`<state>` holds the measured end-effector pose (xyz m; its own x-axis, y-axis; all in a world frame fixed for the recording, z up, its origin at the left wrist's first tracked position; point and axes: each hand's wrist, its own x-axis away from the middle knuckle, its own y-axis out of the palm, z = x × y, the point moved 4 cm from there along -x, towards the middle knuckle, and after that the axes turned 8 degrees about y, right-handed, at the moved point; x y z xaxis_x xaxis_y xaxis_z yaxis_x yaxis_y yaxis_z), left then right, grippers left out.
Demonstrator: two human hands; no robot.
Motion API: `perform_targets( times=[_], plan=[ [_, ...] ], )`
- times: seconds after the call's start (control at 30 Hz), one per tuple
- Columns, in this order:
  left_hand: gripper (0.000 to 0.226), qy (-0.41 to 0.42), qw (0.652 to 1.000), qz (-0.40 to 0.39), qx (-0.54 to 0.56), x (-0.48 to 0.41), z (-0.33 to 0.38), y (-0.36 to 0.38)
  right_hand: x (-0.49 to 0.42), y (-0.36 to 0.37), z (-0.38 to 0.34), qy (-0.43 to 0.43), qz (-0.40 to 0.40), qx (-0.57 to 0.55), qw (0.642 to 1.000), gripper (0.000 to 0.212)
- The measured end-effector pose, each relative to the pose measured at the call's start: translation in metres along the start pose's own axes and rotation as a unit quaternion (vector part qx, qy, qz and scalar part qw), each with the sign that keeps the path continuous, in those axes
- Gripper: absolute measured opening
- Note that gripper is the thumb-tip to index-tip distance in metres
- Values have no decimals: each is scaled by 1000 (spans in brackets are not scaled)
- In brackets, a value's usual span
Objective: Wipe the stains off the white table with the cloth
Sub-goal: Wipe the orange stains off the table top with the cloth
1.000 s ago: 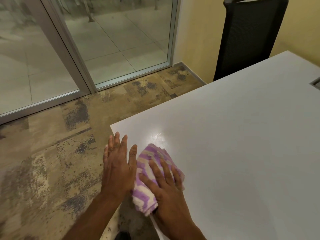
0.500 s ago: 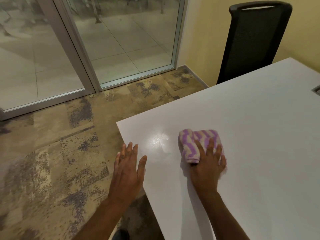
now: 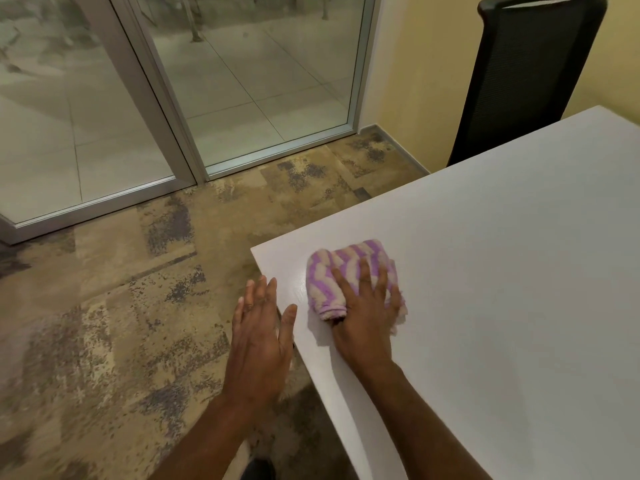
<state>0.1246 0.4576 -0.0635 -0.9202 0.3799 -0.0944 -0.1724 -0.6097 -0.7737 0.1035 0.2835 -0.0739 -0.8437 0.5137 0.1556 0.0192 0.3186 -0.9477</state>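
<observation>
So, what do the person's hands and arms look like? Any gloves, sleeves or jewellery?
The left hand and right hand are bare: no gloves, no rings visible. The forearms are bare too, with no sleeve, watch or bracelet in view.

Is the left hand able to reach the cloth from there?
Probably yes. The left hand is at the table corner, close beside the cloth, with only bare table between. The right hand presses on it, though.

office meeting room, large white laminate table (image 3: pixel 502 271), black mesh-back office chair (image 3: pixel 530 71), aluminium-framed glass partition (image 3: pixel 242 81), mottled brown carpet tiles (image 3: pixel 121 306)
</observation>
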Motion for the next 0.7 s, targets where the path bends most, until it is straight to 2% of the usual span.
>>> perform_targets(
  times=[0.2, 0.3, 0.37, 0.47, 0.53, 0.63, 0.7],
  plan=[
    [61, -1, 1000, -2, 11, -13, -16, -10, 14, 17, -32, -59, -53, 10, 997, 78],
    [68, -19, 999, -8, 28, -23, -25, -17, 25, 29, -44, -80, -70, 15, 994, 80],
    [69, -28, 999, -11, 32, -30, -32, -21, 32, 29, -49, -89, -80, -25, 992, 79],
    [68, -26, 999, -11, 31, -39, -37, -30, 48, 18, -58, -116, -38, -41, 992, 70],
    [67, -23, 999, -15, 39, -44, -38, -34, 52, 13, -60, -71, -58, -105, 990, 61],
    [63, -35, 996, -3, 79, -52, -37, -42, 58, 19, -63, -63, -105, -205, 971, 61],
    [61, -48, 993, 16, 110, -56, -36, -50, 60, 7, -64, 14, -131, -271, 953, 56]
  ],
)
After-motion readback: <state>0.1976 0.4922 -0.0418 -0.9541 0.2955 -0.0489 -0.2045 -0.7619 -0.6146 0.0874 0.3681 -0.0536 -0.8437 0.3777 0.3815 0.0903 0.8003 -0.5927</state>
